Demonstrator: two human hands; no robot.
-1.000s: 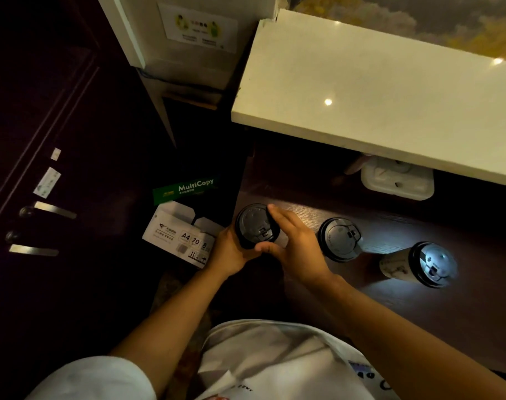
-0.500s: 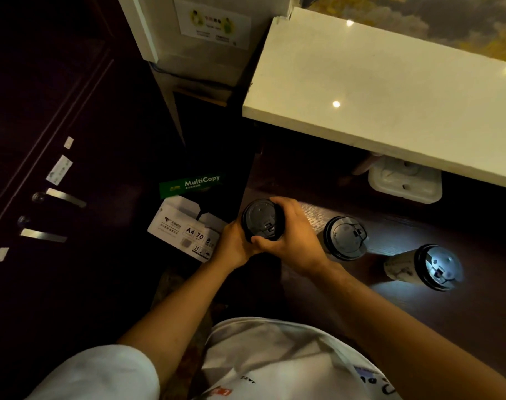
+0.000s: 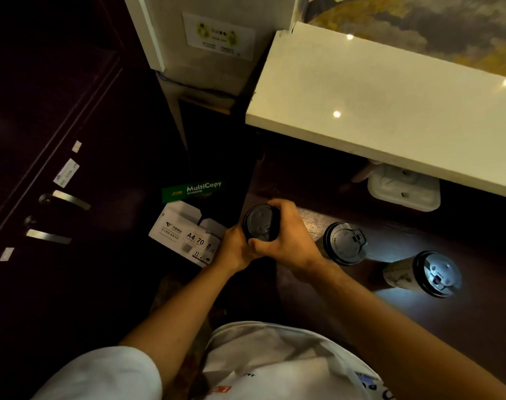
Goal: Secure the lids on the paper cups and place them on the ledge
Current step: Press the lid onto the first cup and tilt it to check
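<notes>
Both hands clasp one lidded paper cup: left hand in a grip from 8 o'clock, right hand over its rim. Two more capped cups stand at 3 o'clock on the dark tabletop, below a pale ledge in a dim room.

The round black plastic lid on the held cup is matt and dark, like the black lid beside it. The third paper cup has a cream wall with faint dark print under a black-rimmed lid glaring bluish-white. The stone ledge is plain cream. The dark brown wooden tabletop shows fine grain. The white paper box carries black lettering; the band above it is green.
</notes>
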